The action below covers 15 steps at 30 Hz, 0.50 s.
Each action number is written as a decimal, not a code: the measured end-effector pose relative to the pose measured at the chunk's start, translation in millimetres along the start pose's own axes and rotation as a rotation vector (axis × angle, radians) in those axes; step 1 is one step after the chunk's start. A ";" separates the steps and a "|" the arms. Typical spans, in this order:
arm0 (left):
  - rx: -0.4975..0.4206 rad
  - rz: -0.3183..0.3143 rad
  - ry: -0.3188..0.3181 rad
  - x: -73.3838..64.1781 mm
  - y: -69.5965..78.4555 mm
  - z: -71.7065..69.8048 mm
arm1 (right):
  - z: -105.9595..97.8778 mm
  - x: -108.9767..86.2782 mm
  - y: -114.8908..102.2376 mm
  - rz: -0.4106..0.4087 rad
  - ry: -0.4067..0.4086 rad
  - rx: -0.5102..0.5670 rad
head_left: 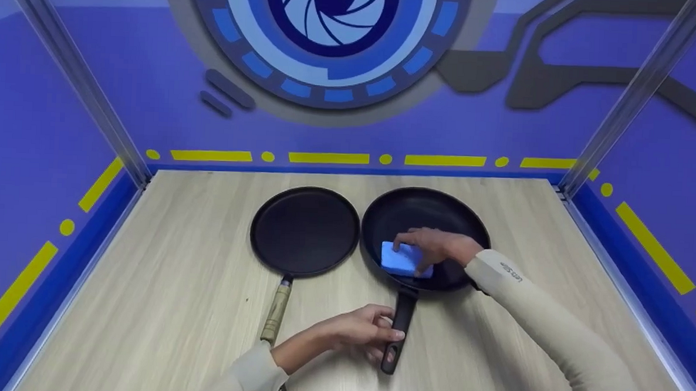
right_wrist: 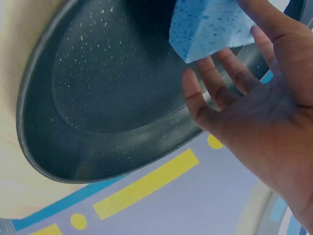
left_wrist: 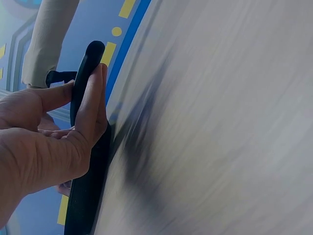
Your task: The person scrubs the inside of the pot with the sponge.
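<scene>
A deep black frying pan (head_left: pixel 458 224) with pale speckles inside stands right of the table's middle. My left hand (head_left: pixel 358 330) grips its black handle (head_left: pixel 402 321), thumb on top and fingers beneath; the left wrist view shows this hand (left_wrist: pixel 54 142) pinching the handle (left_wrist: pixel 88 73) from both sides. Inside the pan, near the handle side, my right hand (head_left: pixel 434 247) holds a blue sponge (head_left: pixel 401 260) between thumb and fingers. Seen from the right wrist, the porous sponge (right_wrist: pixel 210 29) is tilted over the speckled pan (right_wrist: pixel 98 93), with the hand (right_wrist: pixel 264 107) beside it.
A flat black pan (head_left: pixel 305 232) with a wooden-looking handle (head_left: pixel 276 313) lies just left of the frying pan, rims almost touching. The pale wooden table (head_left: pixel 199 230) is enclosed by blue-purple walls (head_left: pixel 327 139) with yellow markings at the back and sides.
</scene>
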State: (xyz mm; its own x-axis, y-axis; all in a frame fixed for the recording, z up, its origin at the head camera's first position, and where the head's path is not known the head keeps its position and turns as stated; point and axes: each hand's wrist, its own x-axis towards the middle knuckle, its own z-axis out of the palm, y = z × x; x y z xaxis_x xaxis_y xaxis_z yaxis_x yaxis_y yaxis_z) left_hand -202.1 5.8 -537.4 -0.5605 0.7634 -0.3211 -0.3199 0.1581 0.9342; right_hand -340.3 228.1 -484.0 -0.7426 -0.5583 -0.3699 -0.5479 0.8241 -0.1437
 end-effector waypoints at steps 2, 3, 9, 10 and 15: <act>-0.007 0.006 -0.002 0.0 -0.2 -0.3 | -2.0 2.0 4.9 -0.025 0.018 -0.017; -0.008 0.005 0.002 0.0 -0.5 -0.4 | -2.6 4.2 8.0 -0.035 0.036 -0.024; -0.023 0.002 0.011 -0.2 -0.9 0.8 | -4.1 21.2 29.5 -0.015 0.208 -0.013; -0.024 0.003 0.013 -0.6 -0.9 1.3 | -4.2 23.8 33.2 0.002 0.232 0.002; -0.018 -0.011 0.025 -1.0 -1.3 2.1 | -3.8 30.6 51.3 0.151 0.297 0.100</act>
State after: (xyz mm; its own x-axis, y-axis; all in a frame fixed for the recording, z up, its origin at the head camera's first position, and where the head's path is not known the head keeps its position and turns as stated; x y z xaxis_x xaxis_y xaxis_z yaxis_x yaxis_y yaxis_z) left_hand -199.5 6.1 -538.0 -0.5756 0.7458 -0.3352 -0.3395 0.1549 0.9277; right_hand -392.7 253.0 -499.2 -0.9002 -0.4206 -0.1132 -0.3935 0.8967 -0.2028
